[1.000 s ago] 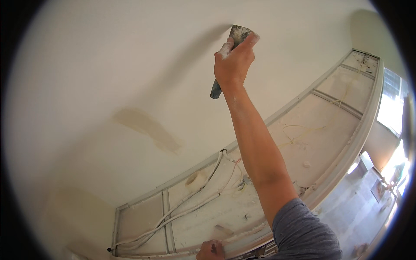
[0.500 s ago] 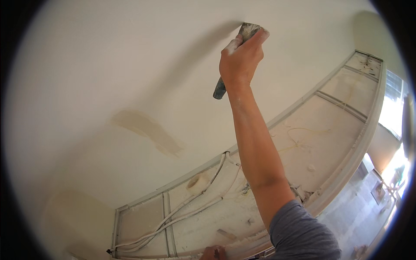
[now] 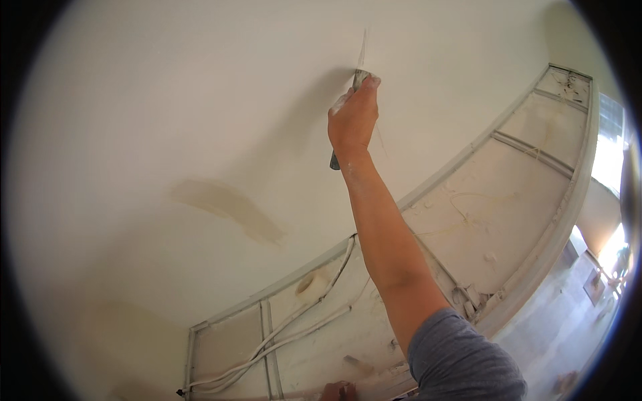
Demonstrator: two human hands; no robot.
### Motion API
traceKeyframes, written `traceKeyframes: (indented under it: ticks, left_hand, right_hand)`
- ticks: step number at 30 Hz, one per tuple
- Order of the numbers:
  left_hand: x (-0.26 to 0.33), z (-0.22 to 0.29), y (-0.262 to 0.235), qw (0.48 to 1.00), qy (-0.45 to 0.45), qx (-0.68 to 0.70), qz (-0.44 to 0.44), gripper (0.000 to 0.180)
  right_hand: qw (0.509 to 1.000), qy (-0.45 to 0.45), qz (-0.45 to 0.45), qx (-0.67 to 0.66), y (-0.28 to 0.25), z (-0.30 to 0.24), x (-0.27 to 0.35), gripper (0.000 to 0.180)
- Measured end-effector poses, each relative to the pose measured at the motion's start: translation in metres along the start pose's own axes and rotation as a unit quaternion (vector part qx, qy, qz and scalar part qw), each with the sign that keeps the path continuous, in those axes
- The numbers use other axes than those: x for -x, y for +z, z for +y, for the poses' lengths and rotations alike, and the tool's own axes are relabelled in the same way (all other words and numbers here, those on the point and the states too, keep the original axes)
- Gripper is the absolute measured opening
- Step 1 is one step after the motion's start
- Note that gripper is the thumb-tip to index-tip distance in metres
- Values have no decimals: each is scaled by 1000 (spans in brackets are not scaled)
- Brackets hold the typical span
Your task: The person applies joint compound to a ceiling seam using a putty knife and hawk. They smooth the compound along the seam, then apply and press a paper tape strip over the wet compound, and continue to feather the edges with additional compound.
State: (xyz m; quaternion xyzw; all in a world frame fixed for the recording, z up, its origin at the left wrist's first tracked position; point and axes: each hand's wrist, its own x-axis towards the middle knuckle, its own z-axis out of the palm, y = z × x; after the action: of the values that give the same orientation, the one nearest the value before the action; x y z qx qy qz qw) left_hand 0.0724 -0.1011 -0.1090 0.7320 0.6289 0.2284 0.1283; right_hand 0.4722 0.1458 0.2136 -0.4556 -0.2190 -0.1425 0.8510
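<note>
My right hand (image 3: 353, 120) is raised overhead, its grip wrapped tight round the handle of a scraper (image 3: 356, 93); the dark butt of the handle pokes out below my wrist, and the blade end shows above my knuckles, its edge set against the ceiling (image 3: 200, 87); the blade looks thin from here, seen nearly side-on, and I cannot tell how much of it lies flat. My arm runs up from the lower right, grey sleeve (image 3: 461, 361) at the shoulder.

Around the blade the ceiling is plain and pale on every side; to the left and above it spreads wide and smooth; a tan patch (image 3: 227, 210) lies well apart, lower left of my hand. A faint scratch line runs down just right of my wrist.

Below my forearm the smooth surface ends at a curved edge; past that edge sits a recessed channel (image 3: 481, 207) with a raised frame and cross ribs, sweeping from lower left up to the upper right; white cables (image 3: 287, 334) trail through its lower part, near my elbow. The outer rim of the channel curves beside a bright window (image 3: 612, 160) at far right.

My left hand (image 3: 338, 391) only peeps in at the bottom edge, close to the channel's frame; I cannot tell how its grip stands.
</note>
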Motion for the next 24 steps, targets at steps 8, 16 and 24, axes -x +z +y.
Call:
traceKeyframes:
  ticks: [8,16,24]
  left_hand:
    - [-1,-15,10,990,118,17,75,23]
    - [-5,-26,16,988,128,17,79,24]
    - [-7,-30,19,993,107,5,56,22]
  right_hand:
    - [997,-17,39,-58,-36,4,-9,13]
    - [994,-75,74,12,-20,27,3,8]
    - [995,-59,75,-21,5,14,-9,11]
